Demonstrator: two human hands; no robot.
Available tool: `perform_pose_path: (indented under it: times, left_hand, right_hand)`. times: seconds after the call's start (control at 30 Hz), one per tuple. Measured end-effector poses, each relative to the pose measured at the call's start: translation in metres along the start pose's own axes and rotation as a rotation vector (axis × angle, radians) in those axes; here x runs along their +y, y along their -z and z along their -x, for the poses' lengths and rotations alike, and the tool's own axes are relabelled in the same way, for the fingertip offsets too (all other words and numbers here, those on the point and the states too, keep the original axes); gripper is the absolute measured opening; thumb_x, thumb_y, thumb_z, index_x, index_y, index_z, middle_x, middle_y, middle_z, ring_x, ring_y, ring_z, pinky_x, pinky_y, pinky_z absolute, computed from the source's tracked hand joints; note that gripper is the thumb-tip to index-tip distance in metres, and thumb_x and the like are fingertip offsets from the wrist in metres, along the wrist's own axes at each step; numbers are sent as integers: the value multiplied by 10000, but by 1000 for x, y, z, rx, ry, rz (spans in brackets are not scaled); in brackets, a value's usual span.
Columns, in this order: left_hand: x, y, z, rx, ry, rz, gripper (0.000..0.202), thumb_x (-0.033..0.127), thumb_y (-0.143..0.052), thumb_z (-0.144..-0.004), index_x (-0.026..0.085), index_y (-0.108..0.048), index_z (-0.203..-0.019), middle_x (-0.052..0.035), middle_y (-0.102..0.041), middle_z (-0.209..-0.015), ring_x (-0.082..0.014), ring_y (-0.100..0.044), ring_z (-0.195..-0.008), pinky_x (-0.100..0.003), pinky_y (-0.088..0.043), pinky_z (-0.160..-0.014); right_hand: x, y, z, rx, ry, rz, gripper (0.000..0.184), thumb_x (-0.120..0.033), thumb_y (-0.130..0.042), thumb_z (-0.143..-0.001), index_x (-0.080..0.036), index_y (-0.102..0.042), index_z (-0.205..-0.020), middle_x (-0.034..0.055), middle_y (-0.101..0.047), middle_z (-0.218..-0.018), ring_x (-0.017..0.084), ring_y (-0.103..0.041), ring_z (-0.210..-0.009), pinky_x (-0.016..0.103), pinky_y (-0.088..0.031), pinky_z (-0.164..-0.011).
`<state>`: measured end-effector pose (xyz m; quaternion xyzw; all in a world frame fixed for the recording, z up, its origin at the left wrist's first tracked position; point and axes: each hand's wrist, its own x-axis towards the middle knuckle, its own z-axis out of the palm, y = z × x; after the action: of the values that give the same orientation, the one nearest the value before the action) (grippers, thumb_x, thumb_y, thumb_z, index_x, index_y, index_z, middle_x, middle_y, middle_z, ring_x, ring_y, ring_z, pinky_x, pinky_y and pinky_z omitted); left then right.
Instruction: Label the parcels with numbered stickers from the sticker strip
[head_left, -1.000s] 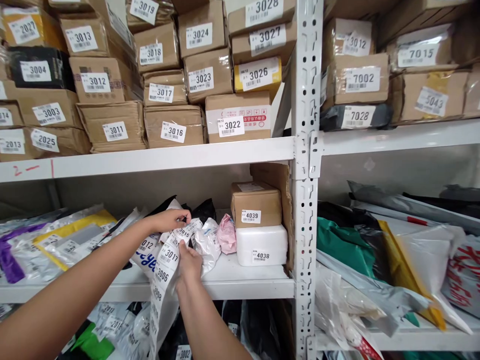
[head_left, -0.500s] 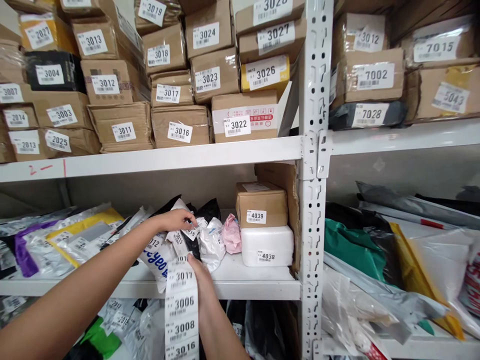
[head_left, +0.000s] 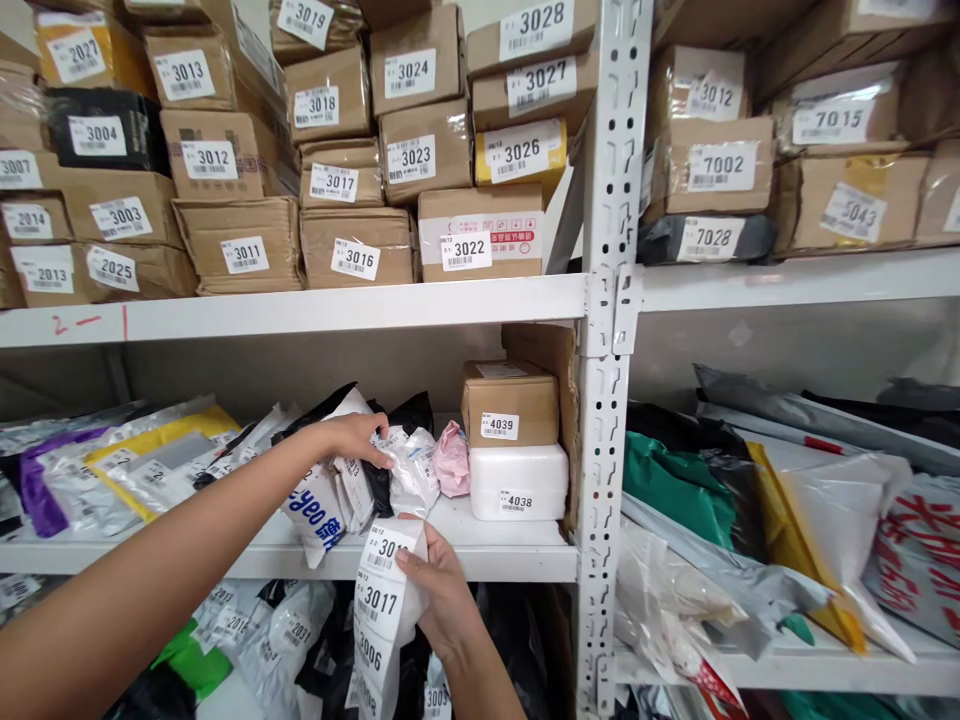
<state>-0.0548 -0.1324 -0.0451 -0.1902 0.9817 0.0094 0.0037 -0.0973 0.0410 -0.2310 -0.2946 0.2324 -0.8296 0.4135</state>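
Note:
My right hand (head_left: 442, 575) is closed on a strip of white number labels (head_left: 379, 600), thumb in front. The strip hangs down, with 3017 and 3006 readable on it. My left hand (head_left: 364, 440) reaches to the shelf, its bent fingers at the edge of a white plastic parcel (head_left: 414, 478) among upright bags; the exact grip is partly hidden. Close below that hand is a white bag with blue lettering (head_left: 315, 515). A small pink parcel (head_left: 452, 460) stands to the right of the white one.
Beside the pink parcel a carton labelled 4039 (head_left: 510, 405) rests on a white box labelled 4038 (head_left: 517, 483). A perforated upright post (head_left: 606, 430) divides the shelves. Numbered cartons (head_left: 356, 245) fill the upper shelf; more bags lie left, below and right.
My left hand has shifted slightly right to the white parcel, away from the 15 label. The right hand and strip have moved right and down. The view has shifted slightly right.

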Motion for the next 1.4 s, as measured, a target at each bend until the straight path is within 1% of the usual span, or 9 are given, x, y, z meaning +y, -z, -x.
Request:
perform_pose_path:
  times: [0.2, 0.33, 0.47, 0.53, 0.63, 0.77, 1.03, 1.23, 1.4]
  left_hand:
    - [11, -3, 8, 12, 72, -118, 577, 374, -724, -568, 230, -543, -1096, -109, -574, -1093, -297, -574, -967, -361, -442, -837]
    - [23, 5, 21, -10, 119, -178, 812, 334, -817, -412, 247, -551, -1174, -140, -539, -1224, -372, -523, -1079, -425, -448, -883]
    - [43, -3, 48, 403, -37, -76, 526, 459, -699, -642, 226, -615, -1106, -123, -443, -1396, -367, -344, -1291, -475, -297, -1069]
    - [54, -23, 62, 471, -139, 200, 417, 501, -573, -761, 214, -624, -1059, -113, -523, -1315, -288, -490, -1175, -398, -391, -1001]
    - [65, -63, 72, 193, -174, 632, 505, 513, -681, -631, 219, -612, -1037, -66, -658, -1103, -238, -609, -964, -323, -486, -829]
    - [67, -93, 72, 204, -119, 676, 342, 536, -538, -713, 196, -560, -686, 8, -588, -645, -178, -550, -664, -271, -402, -610]
    - [72, -49, 72, 194, -277, 9, 472, 496, -366, -904, 199, -533, -577, -16, -596, -620, -164, -531, -610, -278, -314, -586]
    - [56, -34, 41, 384, -102, -301, 212, 174, -462, -833, 164, -599, -995, -148, -683, -1025, -304, -581, -1026, -421, -367, -911]
    - [52, -26, 31, 266, -26, -275, 599, 151, -548, -719, 157, -434, -1308, -131, -722, -1009, -314, -642, -978, -434, -386, -906]
  right_hand:
    - [-2, 3, 4, -87, 63, 94, 426, -292, -844, -597, -179, -638, -952, 33, -743, -804, 159, -669, -699, 257, -481, -676]
    - [-4, 5, 5, -78, 139, 177, 421, -336, -812, -650, -189, -623, -996, 36, -744, -817, 175, -677, -714, 286, -505, -681]
    - [-9, 1, 9, -21, 210, 163, 406, -378, -782, -683, -198, -631, -1015, 64, -741, -927, 209, -682, -814, 316, -524, -705]
    - [-10, -1, 11, -2, 240, 132, 384, -382, -767, -702, -212, -630, -1018, 68, -738, -973, 216, -679, -858, 324, -527, -727]
    - [-8, -4, 11, 45, 282, 88, 388, -400, -766, -700, -231, -622, -1019, 65, -734, -1018, 221, -679, -890, 329, -531, -745]
    - [0, -5, 8, 145, 306, 98, 462, -410, -794, -664, -240, -603, -1048, 65, -734, -1044, 228, -683, -907, 343, -533, -786]
    - [6, -10, 2, 161, 266, 109, 403, -399, -806, -651, -194, -645, -959, 65, -738, -966, 224, -675, -899, 339, -527, -804]
    - [-6, -10, 0, 200, 305, 86, 338, -411, -812, -632, -191, -650, -830, 40, -739, -834, 204, -671, -790, 316, -524, -734]
    - [-5, -7, -35, 253, 315, 103, 346, -474, -755, -666, -172, -688, -820, 46, -730, -728, 214, -671, -730, 316, -519, -674]
